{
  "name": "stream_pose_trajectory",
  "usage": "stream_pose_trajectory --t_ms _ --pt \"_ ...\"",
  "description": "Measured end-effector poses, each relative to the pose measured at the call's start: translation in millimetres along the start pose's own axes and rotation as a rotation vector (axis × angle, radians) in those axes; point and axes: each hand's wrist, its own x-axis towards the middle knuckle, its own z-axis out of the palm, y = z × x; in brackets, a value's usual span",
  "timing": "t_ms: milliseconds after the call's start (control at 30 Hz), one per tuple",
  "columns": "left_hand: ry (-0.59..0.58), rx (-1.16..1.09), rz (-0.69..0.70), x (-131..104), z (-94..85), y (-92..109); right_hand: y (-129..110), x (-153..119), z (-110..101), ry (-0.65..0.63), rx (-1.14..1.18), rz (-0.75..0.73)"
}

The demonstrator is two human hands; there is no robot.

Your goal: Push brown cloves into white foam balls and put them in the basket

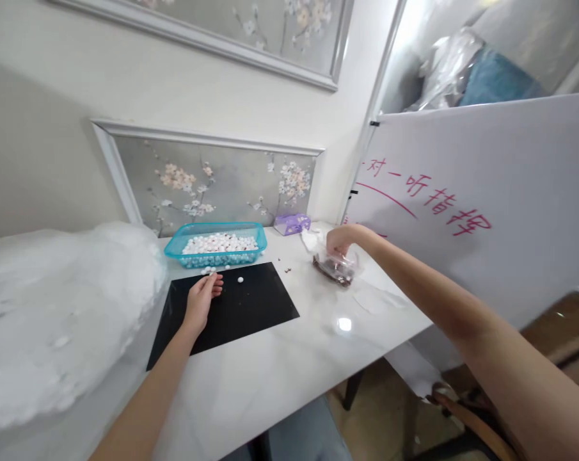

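My left hand is over the upper left part of a black mat, its fingers curled together; what they hold, if anything, is too small to make out. One white ball lies on the mat, right of that hand. Behind the mat is a teal basket filled with white balls, and a few more lie by its front edge. My right hand reaches into a clear plastic bag of small dark brown pieces, its fingertips hidden.
A large bag of white balls fills the left side. A purple holder and crumpled white tissue are near the wall. Small brown bits lie on the white table. A whiteboard stands at the right.
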Motion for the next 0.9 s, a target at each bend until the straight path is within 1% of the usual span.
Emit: stream_pose_trajectory --t_ms 100,200,267,333,433,500,567,667,700,733,800,833,900 --pt "-0.04 0.032 0.006 1 -0.8 1 7 -1 11 -0.061 -0.021 0.08" --pt "-0.072 0.073 0.016 1 -0.4 1 14 -7 7 -0.093 0.012 0.108" --pt "-0.088 0.099 0.025 1 0.2 2 19 -14 -5 -0.103 0.054 0.101" --pt "-0.1 0.114 0.032 2 0.9 3 24 -24 -22 -0.087 0.091 0.082" --pt "-0.113 0.134 0.036 5 1.5 4 27 -44 -45 -0.019 0.134 0.028" --pt "-0.115 0.173 0.038 7 1.8 3 27 -58 -52 0.027 0.126 0.007" --pt "-0.126 0.216 0.044 9 2.2 2 26 -68 -50 0.017 0.097 0.038" --pt "-0.159 0.267 0.054 10 2.8 2 30 -75 -34 -0.072 0.114 0.14" --pt "-0.167 0.28 0.059 9 3.0 2 32 -74 -28 -0.1 0.151 0.145" --pt "-0.173 0.291 0.064 8 3.1 2 35 -72 -23 -0.127 0.198 0.119" --pt "-0.186 0.312 0.082 7 3.1 2 39 -66 -15 -0.165 0.295 -0.001" --pt "-0.193 0.323 0.089 7 3.0 2 40 -61 -12 -0.143 0.328 -0.083" --pt "-0.208 0.348 0.09 7 2.5 1 41 -51 -7 -0.026 0.353 -0.21"
